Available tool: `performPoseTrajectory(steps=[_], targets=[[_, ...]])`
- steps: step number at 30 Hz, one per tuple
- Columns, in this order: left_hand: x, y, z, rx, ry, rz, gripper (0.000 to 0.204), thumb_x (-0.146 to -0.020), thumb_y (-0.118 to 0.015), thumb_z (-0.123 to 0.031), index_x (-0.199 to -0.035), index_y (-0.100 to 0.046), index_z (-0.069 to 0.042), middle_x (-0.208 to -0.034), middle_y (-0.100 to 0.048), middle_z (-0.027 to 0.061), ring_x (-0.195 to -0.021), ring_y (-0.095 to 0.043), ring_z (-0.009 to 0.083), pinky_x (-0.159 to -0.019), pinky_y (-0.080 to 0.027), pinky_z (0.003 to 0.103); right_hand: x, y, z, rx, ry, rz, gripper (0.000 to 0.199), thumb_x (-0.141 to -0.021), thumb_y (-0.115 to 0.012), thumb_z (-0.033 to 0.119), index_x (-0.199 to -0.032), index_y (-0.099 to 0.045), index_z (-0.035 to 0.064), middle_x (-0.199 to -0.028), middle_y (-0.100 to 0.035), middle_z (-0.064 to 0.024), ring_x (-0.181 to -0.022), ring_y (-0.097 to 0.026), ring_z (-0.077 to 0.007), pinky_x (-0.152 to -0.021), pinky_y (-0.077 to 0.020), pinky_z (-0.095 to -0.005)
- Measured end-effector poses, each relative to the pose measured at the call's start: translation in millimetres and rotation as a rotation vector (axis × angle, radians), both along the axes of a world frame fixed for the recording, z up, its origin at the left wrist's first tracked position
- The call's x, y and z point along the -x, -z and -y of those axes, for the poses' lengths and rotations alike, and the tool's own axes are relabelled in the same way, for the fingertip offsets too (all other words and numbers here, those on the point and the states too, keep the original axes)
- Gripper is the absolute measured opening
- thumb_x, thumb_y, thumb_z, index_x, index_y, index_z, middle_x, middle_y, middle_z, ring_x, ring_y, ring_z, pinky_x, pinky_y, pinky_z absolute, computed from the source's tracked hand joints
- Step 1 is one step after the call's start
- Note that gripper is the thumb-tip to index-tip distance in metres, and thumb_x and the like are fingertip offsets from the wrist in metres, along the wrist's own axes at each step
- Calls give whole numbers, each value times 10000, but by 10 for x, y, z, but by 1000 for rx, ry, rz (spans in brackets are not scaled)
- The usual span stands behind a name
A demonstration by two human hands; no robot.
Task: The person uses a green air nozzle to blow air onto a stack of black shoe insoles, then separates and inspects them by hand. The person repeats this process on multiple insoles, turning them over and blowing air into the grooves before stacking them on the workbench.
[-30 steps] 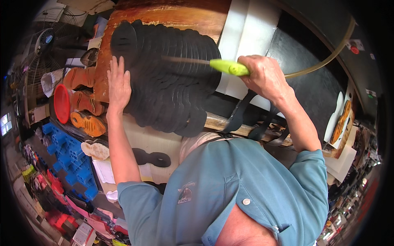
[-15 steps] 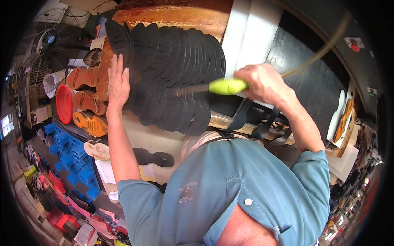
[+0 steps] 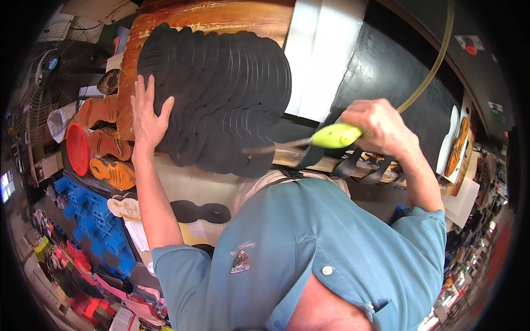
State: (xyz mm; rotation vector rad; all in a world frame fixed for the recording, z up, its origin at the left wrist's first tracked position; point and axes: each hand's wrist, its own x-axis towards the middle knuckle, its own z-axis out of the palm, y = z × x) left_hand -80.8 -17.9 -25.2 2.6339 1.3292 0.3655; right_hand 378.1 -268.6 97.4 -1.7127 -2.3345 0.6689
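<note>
Rows of thin, black, sole-shaped pieces [image 3: 221, 91] lie overlapped on a worn, orange-brown wooden surface [image 3: 259, 15], reaching toward the person's waist.
From where I stand, a low sweep of the lime-green, bulb-handled tool [image 3: 338, 135], clamped in the right hand's [image 3: 381, 128] fingers, might snag a rim with its long tip and drag the overlaps askew; a nudge from the left hand [image 3: 149, 120], fingers nearly together, thumb apart, could too. Whether it touches them, I can't tell. Leftward stand a wire-caged fan [image 3: 51, 64], a red round dish [image 3: 79, 149] and jumbled blue plastic blocks [image 3: 91, 218].
</note>
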Motion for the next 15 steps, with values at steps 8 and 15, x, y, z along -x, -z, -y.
performPoseTrajectory(steps=[8, 15], targets=[[-24, 0, 76, 65, -17, 85, 783, -1087, -641, -505, -1724, -385, -129, -1804, -273, 232, -1670, -256, 424, -1355, -184, 598, -338, -95, 453, -28, 298, 161, 202, -730, -804, 11, -868, -661, 39, -827, -685, -129, -819, -712, -370, -694, -567, -468], [-66, -11, 139, 84, 5, 90, 796, -1080, -647, -511, -1722, -386, -118, -1798, -274, 250, -1667, -263, 427, -1352, -186, 606, -356, -94, 617, -73, 314, 161, 192, -727, -786, -10, -863, -654, 22, -808, -665, -150, -780, -688, -384, -685, -554, -473]])
